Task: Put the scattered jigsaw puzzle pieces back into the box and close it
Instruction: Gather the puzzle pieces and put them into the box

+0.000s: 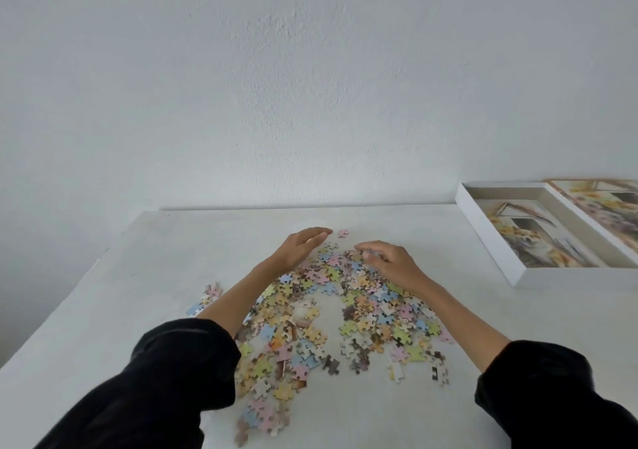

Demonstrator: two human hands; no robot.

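Observation:
Many pastel jigsaw pieces [331,314] lie scattered across the middle of the white table [138,276]. My left hand [299,246] rests at the far left edge of the pile, fingers together and slightly cupped, holding nothing. My right hand [388,260] lies palm down on the far part of the pile, its fingers curled over some pieces; whether it grips any is unclear. One pink piece [342,233] sits alone just beyond my left fingertips. The open white box [490,238] stands at the right, a printed picture sheet lying inside it. Its lid [600,207] lies beside it.
The table's far edge meets a plain white wall [310,86]. A small cluster of pieces [207,298] lies left of my left forearm. Black sleeves cover both of my arms near the frame's bottom.

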